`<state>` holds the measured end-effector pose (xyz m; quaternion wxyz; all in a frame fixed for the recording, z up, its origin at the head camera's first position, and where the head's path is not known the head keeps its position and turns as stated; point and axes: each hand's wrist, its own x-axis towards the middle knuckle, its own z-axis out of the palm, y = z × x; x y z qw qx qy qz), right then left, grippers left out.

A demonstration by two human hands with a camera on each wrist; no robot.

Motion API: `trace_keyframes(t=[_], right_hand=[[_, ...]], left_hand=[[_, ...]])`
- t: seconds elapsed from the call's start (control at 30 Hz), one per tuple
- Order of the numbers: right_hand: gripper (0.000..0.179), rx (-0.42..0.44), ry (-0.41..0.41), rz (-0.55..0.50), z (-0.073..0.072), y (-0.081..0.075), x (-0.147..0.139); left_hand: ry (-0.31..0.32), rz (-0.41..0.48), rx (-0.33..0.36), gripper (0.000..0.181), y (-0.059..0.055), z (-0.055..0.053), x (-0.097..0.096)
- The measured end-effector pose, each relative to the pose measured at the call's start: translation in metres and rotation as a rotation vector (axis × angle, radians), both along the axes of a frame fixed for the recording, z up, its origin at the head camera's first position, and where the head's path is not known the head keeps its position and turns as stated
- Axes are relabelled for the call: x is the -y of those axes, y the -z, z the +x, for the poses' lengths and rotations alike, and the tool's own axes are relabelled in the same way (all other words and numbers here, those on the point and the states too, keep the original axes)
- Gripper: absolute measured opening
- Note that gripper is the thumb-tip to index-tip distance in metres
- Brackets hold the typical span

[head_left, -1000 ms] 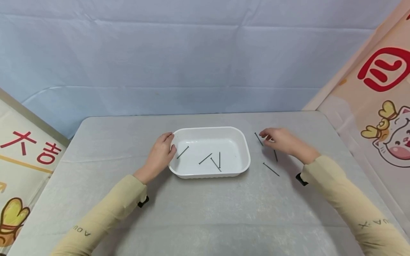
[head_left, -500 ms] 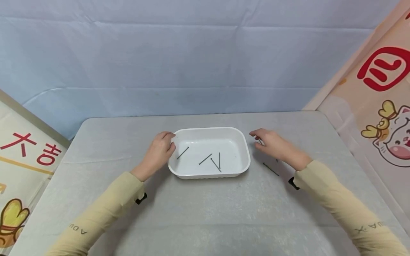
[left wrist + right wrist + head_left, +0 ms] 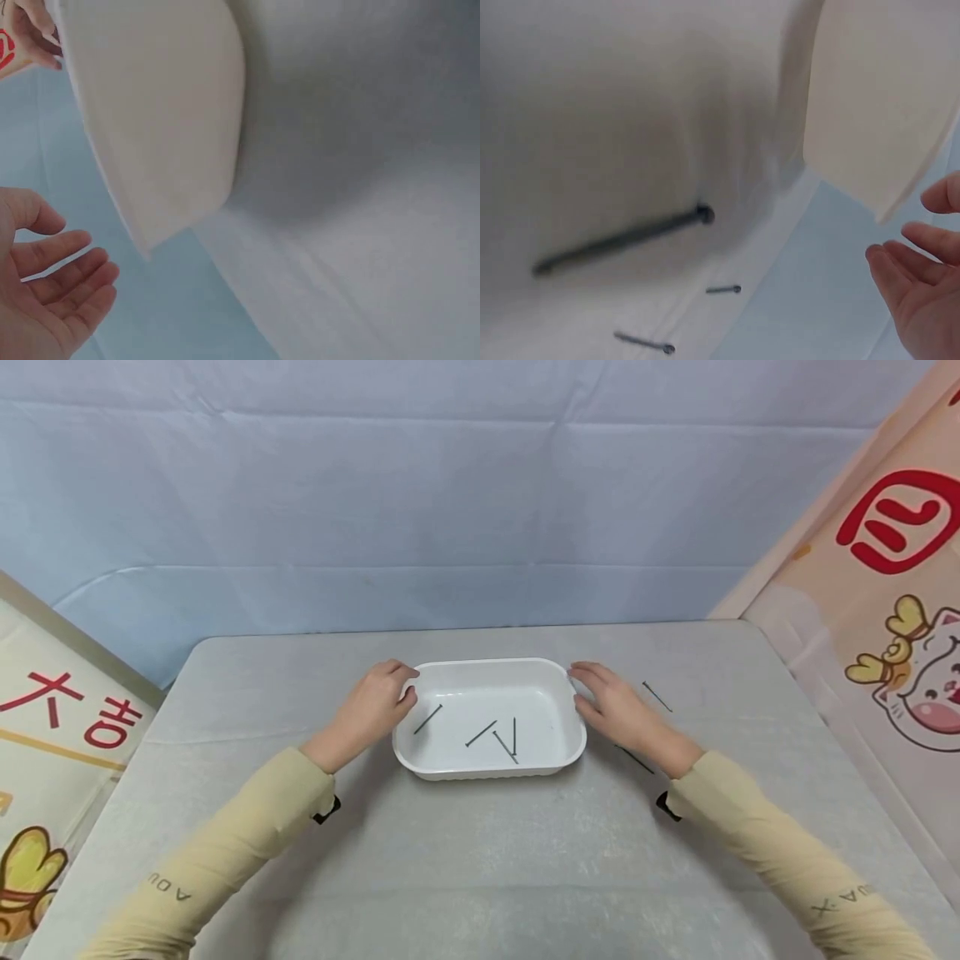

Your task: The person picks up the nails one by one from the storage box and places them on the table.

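A white rectangular tray sits mid-table with several dark nails lying loose on its floor. My left hand is at the tray's left rim, fingers loosely bent. Seen from the left wrist, that hand holds nothing and its fingers are spread apart from the tray wall. At the right rim my right hand has its fingertips close to the edge. The right wrist view has this hand empty too, with the thumb apart from the fingers.
Right of the tray, a nail lies on the grey tabletop, and another nail is partly behind my right hand. Three loose nails show in the right wrist view. A pale blue cloth hangs behind the table.
My right hand has moved left from over the loose nails to the tray's right rim, uncovering a nail further right. My left hand stays by the left rim. Tray and nails inside look unmoved.
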<state>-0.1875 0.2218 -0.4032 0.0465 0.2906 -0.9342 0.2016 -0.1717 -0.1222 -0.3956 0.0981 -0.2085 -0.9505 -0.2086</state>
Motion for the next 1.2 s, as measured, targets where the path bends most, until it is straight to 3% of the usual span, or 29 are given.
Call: trace_keyframes(t=[0.43,0.93,1.2], right_hand=[[0.043,-0.088,0.030,-0.050,0.008,0.013,0.011],[0.040,-0.173,0.094,-0.134,0.012,0.024,0.017],[0.039,-0.184,0.121,-0.131,0.014,0.027,0.023]], left_hand=[[0.078,-0.058,0.047,0.026,-0.023,-0.004,-0.008],[0.161,-0.174,0.254,0.030,-0.051,-0.009,-0.019],[0.221,-0.292,0.336,0.032,-0.056,-0.011,-0.027]])
